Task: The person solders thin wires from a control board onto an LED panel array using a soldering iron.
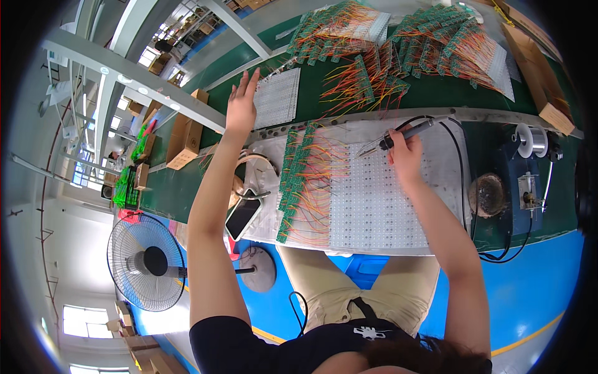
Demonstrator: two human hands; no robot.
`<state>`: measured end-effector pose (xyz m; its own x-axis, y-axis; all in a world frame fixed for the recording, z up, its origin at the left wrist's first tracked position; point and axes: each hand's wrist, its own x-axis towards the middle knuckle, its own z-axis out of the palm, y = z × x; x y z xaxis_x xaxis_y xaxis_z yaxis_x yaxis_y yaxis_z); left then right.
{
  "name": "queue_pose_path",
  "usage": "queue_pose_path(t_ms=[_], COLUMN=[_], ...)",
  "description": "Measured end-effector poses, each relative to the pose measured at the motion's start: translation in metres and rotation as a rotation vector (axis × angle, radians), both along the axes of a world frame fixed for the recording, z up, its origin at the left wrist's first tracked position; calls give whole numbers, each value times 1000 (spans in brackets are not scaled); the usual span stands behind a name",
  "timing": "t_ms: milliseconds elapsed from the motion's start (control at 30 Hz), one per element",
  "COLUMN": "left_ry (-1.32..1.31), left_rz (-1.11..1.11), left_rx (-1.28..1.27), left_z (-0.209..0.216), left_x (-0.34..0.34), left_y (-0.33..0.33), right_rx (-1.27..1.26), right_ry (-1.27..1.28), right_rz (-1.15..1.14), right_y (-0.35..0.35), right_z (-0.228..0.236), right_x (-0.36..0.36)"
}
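Note:
My right hand point(406, 157) is closed around a soldering iron point(416, 129), its tip angled left over the upper part of a white circuit-board panel point(380, 212) dotted with small holes. Along the panel's left side, red and yellow wires point(314, 199) run to a column of narrow green circuit boards point(291, 187). Reaching far forward, my left hand point(242, 103) is open, fingers stretched out, beside a stack of white panels point(278, 96). Whether its fingertips touch the stack, I cannot tell.
Wired green boards point(367, 68) lie heaped at the back. A solder spool point(531, 141) on a blue feeder stand point(526, 193) and a round dark pot point(488, 194) stand right. A phone point(243, 215) lies left, near a fan point(146, 262). A metal frame point(168, 96) crosses the upper left.

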<state>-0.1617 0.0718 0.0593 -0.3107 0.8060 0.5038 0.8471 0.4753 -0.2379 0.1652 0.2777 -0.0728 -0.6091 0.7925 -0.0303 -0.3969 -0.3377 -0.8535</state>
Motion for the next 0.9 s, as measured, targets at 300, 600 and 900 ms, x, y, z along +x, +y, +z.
queue_pose_path(t_ms=[300,600,900], left_ry=[98,276,-331], left_rz=[-537,-513,19], left_rx=[36,-302,198], left_z=[2,-66,-89], left_x=[120,131,161], left_y=[-102,-122,-154], right_rx=[-36,34,103], right_ry=[-55,-10,-21], right_rz=[-38,-22,11], right_y=[-1,9,12], right_z=[14,3,-2], right_x=[1,-2,2])
